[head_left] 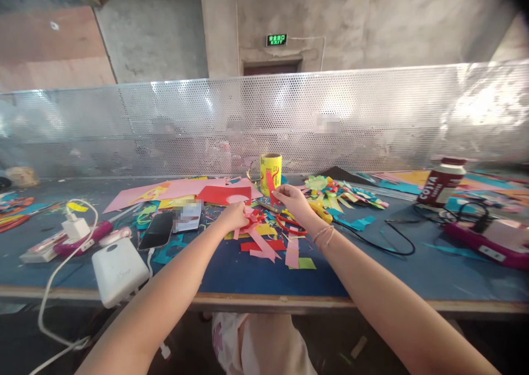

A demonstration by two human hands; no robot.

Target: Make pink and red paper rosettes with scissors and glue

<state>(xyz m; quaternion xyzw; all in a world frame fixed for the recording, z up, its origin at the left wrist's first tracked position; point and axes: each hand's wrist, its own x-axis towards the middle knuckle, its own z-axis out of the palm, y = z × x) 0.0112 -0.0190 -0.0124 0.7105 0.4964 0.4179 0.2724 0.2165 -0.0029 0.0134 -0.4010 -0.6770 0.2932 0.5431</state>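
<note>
My right hand pinches a narrow red paper strip that stands up in front of a yellow cardboard tube. To its left, my left hand is closed on a red and pink paper piece whose strips hang toward the table edge; its exact form is partly hidden by the fingers. Below both hands lie a pink paper strip and a flat red strip. A red paper sheet spreads out just behind my left hand. Under my right wrist rests a yellow-handled tool, partly covered.
A black phone and a white power adapter with cables lie on the left. Right of my hands are a paper flower heap, a black cable, a brown bottle and a purple power strip. A perforated metal screen stands behind.
</note>
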